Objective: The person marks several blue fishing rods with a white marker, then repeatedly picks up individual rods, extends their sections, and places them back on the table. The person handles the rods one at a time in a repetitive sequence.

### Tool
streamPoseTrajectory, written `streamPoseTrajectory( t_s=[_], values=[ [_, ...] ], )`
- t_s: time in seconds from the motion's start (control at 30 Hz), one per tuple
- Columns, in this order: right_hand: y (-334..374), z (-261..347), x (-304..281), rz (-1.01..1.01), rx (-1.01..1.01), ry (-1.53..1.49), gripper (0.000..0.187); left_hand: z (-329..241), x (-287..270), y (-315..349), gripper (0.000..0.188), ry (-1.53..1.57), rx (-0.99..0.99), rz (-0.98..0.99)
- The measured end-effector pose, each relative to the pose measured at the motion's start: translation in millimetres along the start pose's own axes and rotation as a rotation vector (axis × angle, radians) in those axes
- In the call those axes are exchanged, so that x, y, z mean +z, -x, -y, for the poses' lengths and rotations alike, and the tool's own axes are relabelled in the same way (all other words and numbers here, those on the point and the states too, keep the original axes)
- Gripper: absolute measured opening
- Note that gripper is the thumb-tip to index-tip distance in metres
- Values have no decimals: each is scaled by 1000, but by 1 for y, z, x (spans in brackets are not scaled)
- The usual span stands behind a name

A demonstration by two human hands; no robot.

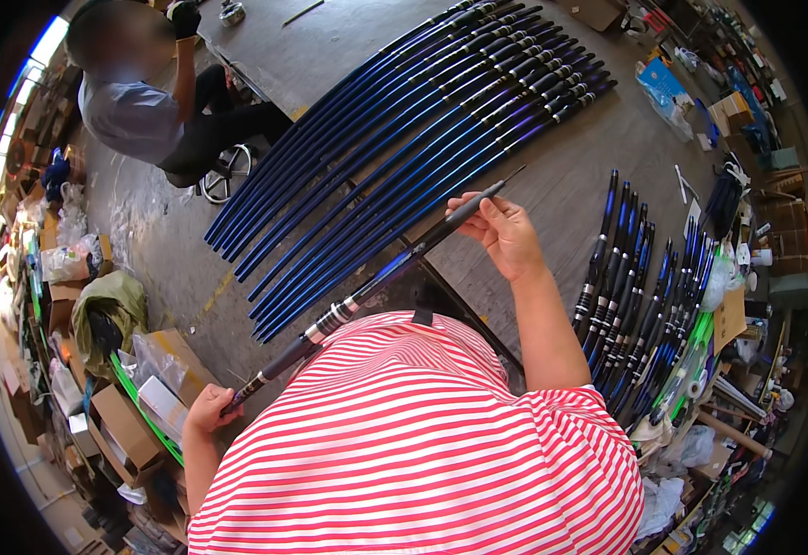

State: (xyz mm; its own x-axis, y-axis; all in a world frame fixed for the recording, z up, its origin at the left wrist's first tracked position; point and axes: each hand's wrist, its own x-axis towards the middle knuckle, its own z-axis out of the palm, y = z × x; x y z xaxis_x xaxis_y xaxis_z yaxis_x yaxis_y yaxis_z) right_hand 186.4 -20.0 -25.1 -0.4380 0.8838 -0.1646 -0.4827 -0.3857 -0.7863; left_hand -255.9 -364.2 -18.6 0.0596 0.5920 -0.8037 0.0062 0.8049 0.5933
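Note:
A dark fishing rod (387, 268) with blue marks and a silver reel seat slants across my front, from low left to upper right. My left hand (208, 412) is closed round its butt end. Up at the other end, my right hand (501, 233) pinches the rod near its thin tip, fingers wrapped over the grey tapered part. Just beyond the rod, many blue rod blanks (358, 171) lie side by side on the grey table, their dark handles (538, 69) fanned toward the upper right.
To my right, more assembled rods (621, 268) stand bunched beside bright green tubes (691, 356). At upper left a co-worker (136, 111) sits on a wheeled stool (226, 176). Cardboard boxes (125, 425) and a green cloth bag (108, 310) are on my left. A blue packet (663, 85) lies at far right.

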Motion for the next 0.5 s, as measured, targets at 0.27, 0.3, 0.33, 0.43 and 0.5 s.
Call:
streamPoseTrajectory(
  t_s=[0.27, 0.3, 0.33, 0.43, 0.5],
  values=[
    [2, 15, -20, -143, -83, 21, 25, 30, -50, 25, 52, 122, -53, 21],
    [3, 14, -21, -147, -78, 24, 25, 31, -54, 26, 52, 108, -60, 13],
    [3, 14, -21, -151, -73, 26, 24, 33, -57, 25, 52, 94, -67, 6],
    [4, 13, -19, -155, -64, 22, 23, 30, -60, 26, 52, 91, -61, 19],
    [4, 12, -17, -147, -63, 17, 23, 30, -64, 25, 54, 87, -63, 25]
  ],
)
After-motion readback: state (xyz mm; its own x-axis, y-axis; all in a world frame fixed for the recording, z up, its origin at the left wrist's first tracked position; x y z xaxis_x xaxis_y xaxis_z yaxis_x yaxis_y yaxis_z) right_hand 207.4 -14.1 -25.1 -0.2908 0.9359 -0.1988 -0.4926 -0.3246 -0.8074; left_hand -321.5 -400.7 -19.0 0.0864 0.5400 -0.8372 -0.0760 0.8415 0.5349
